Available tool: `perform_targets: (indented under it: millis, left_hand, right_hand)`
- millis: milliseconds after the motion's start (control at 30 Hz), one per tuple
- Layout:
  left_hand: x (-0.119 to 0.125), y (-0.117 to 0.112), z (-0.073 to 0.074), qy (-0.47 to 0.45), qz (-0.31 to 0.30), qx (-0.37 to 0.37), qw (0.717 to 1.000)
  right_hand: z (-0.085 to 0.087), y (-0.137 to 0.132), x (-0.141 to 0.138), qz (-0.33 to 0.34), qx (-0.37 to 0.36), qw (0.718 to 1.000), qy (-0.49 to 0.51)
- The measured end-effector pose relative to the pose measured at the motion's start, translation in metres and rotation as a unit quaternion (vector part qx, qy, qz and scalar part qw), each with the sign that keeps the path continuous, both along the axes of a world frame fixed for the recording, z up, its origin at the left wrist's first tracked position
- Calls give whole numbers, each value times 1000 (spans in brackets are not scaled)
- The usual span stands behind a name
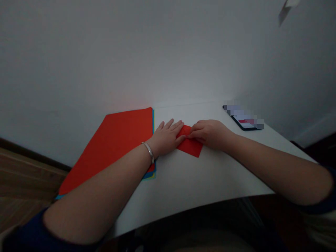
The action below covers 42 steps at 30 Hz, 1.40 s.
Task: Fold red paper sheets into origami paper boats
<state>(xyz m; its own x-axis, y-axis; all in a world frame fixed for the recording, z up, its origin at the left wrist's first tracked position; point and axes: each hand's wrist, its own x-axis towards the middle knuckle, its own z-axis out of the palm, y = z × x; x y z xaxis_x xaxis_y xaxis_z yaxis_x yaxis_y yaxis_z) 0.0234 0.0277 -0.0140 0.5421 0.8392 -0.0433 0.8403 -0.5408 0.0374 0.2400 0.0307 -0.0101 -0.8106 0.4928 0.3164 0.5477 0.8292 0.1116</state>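
Observation:
A small red piece of paper lies on the white table between my hands, and it looks folded. My left hand, with a silver bangle at the wrist, rests flat with its fingers spread. Its fingertips and thumb press on the paper's left side. From the right, my right hand has its thumb and fingers pinched together at the paper's upper right part. The fingers of both hands cover some of the paper, so its exact folds are hard to make out.
On the left of the white table lies a stack of large coloured sheets, red on top with blue and yellow edges below. A phone with a lit screen lies at the back right. A pale wall rises behind.

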Motion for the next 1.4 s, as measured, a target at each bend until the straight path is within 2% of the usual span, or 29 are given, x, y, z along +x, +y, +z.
perform_targets:
  millis: [600,767,1033,1200,1400]
  left_hand:
    - [-10,3,5,22,3,-47,999]
    - [-15,3,9,34,12,-84,996]
    - [-22,7,11,43,5,-103,994]
    - [-25,10,9,29,-6,-105,994]
    - [-27,11,7,32,-6,-105,994]
  right_hand:
    - [17,-3,14,-87,-44,991,-86]
    - [18,-1,19,-104,-62,988,-91]
    - [20,1,27,-138,-69,980,-126]
    - [21,1,30,-154,-55,978,-125]
    - [23,0,35,-176,-78,976,-99]
